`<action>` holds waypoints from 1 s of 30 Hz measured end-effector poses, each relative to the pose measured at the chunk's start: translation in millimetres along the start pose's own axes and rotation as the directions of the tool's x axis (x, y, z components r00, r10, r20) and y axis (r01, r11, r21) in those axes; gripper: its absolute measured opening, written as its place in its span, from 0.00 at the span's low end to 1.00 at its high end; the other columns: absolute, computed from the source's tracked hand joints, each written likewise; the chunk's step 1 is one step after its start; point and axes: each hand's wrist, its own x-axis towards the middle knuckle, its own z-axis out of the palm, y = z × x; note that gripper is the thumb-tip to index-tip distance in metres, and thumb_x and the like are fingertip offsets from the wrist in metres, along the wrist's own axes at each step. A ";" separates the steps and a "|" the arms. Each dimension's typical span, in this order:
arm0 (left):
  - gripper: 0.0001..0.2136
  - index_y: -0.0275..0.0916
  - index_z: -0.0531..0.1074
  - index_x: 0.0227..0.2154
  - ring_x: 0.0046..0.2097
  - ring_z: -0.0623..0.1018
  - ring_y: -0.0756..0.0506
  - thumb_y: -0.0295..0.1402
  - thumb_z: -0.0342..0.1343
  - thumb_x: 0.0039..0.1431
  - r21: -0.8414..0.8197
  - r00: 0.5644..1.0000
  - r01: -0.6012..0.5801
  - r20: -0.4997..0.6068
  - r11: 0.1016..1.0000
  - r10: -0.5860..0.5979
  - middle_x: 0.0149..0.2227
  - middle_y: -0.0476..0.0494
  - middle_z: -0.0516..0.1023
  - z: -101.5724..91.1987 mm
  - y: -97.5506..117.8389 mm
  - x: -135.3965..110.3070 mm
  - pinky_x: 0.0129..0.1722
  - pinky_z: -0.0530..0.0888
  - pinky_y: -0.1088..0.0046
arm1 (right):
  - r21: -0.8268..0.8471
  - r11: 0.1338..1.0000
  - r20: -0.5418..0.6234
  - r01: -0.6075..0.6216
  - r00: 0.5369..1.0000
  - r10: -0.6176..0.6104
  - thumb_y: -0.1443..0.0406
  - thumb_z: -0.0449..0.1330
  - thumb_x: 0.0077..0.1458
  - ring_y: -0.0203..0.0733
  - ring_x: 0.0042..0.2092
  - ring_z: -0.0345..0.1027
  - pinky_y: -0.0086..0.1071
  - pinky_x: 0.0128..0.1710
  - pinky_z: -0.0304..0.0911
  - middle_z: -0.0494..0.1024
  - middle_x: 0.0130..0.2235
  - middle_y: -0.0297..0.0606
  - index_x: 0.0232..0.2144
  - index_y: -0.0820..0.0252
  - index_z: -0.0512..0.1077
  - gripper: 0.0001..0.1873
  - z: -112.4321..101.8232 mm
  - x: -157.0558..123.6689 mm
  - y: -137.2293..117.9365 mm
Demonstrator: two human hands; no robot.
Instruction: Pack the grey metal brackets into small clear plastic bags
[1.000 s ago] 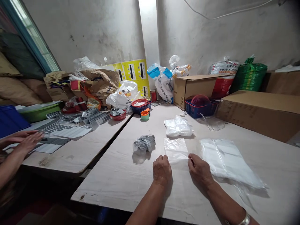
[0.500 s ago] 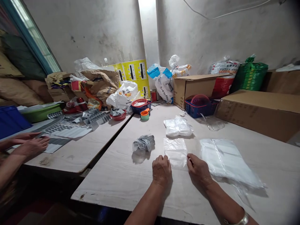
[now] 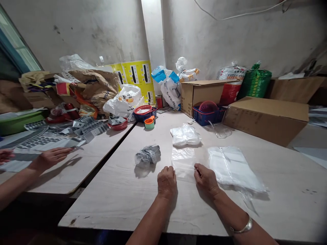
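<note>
A clear plastic bag (image 3: 183,159) lies flat on the pale table between my hands. My left hand (image 3: 167,181) is closed at the bag's left edge, fingers curled under. At the right edge, my right hand (image 3: 206,178) pinches the film between thumb and fingers. Beyond the bag rests a folded bundle of clear bags (image 3: 186,134). To the left sits a plastic bag with grey pieces (image 3: 148,155) inside. A larger stack of white plastic bags (image 3: 233,166) lies just right of my right hand.
A co-worker's hand (image 3: 55,158) holds a thin piece over the left table, near grey parts (image 3: 95,131). An orange-and-green tape roll (image 3: 149,123), a blue basket (image 3: 209,115) and a cardboard box (image 3: 265,117) stand farther back. A gap (image 3: 109,151) separates the tables.
The view has turned slightly right, so things sit farther left. The bag between my hands now looks more see-through and spread out. The co-worker's hands have moved apart.
</note>
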 end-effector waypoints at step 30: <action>0.13 0.37 0.62 0.43 0.47 0.68 0.41 0.34 0.50 0.54 -0.247 0.841 0.018 -0.520 0.969 -0.148 0.44 0.35 0.66 -101.2 -101.3 1.9 0.46 0.67 0.63 | -0.004 0.982 0.115 -0.187 0.976 0.186 0.56 0.52 0.51 0.43 0.32 0.73 0.31 0.28 0.66 0.78 0.33 0.35 0.36 0.53 0.69 0.13 8.5 -16.2 17.7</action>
